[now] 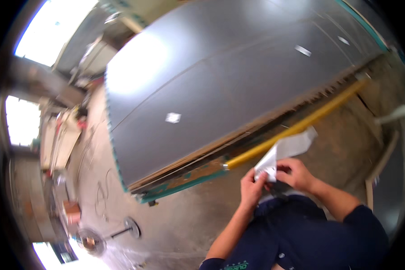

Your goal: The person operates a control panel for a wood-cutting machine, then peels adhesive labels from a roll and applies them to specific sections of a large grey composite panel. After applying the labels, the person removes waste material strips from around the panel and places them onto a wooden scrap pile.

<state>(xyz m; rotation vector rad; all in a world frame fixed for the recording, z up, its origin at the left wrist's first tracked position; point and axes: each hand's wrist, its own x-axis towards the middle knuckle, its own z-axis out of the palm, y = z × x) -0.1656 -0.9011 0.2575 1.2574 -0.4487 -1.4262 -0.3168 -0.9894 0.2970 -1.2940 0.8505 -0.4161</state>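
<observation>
Both my hands are closed on a white strip of paper (294, 145), which looks like a label strip, in front of my dark shirt. My left hand (252, 188) pinches its near end, where a small label-like patch shows. My right hand (297, 174) grips the strip's edge just beside it, thumb and fingers bent. The strip's loose end curls away to the far right. Beyond my hands lies a large stack of dark grey panels (202, 99). Stuck or lying on its top are a white label (173, 117) and two more farther right.
A yellow bar (297, 126) runs along the near side of the stack. At the lower left stands a fan (89, 240) beside a round-based stand (132, 227). A cable (102, 198) lies on the floor, and boards (60, 139) lean at the left.
</observation>
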